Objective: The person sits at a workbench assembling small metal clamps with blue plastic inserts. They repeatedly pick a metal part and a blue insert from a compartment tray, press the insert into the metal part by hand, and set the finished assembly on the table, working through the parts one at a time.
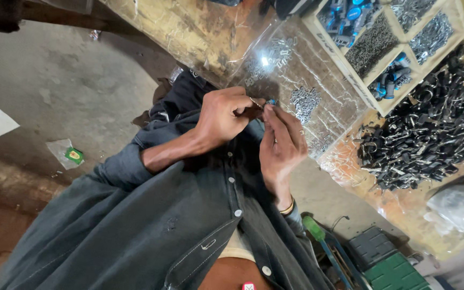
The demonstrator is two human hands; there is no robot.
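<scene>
My left hand (224, 115) and my right hand (280, 142) meet just in front of my chest, over the edge of a workbench. Between their fingertips they pinch a small metal part (257, 102) with a bit of blue on it. The left fingers curl round the part. The right thumb and forefinger press on it from the other side. A thin band sits on my right wrist. My dark grey button shirt (151, 225) fills the lower part of the view.
A clear plastic sheet (296, 70) on the bench carries small heaps of silvery metal pieces (304, 101). A wooden divided tray (382, 48) holds metal and blue-black parts. A large pile of black parts (430, 129) lies to the right. A green crate (390, 268) and a green-handled tool (313, 228) are below.
</scene>
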